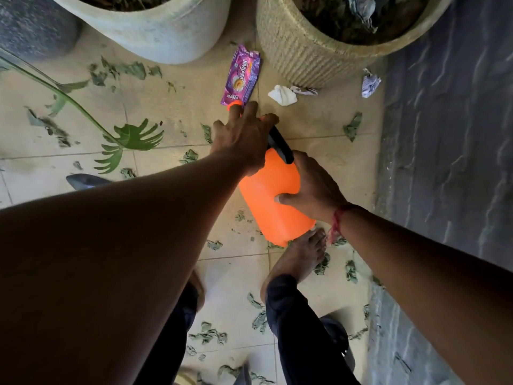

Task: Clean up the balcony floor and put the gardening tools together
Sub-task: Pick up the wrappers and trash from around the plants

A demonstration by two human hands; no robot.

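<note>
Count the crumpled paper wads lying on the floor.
3: a white one beside the ribbed pot, a striped one against that pot's base, a bluish one by the dark ledge. Others may be hidden.

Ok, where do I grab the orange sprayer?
Probably the black handle on top of the orange sprayer, from above. Its body is wide and smooth; the right hand spreads wide round it, while the left hand wraps the top.

Two planters (pixel 155 31) (pixel 319 56), one orange sprayer (pixel 273 195), one purple wrapper (pixel 241 76), three crumpled paper wads (pixel 281 95) (pixel 305 90) (pixel 370 84), two hands (pixel 244 143) (pixel 313 187), many leaf scraps (pixel 352 126).
</note>
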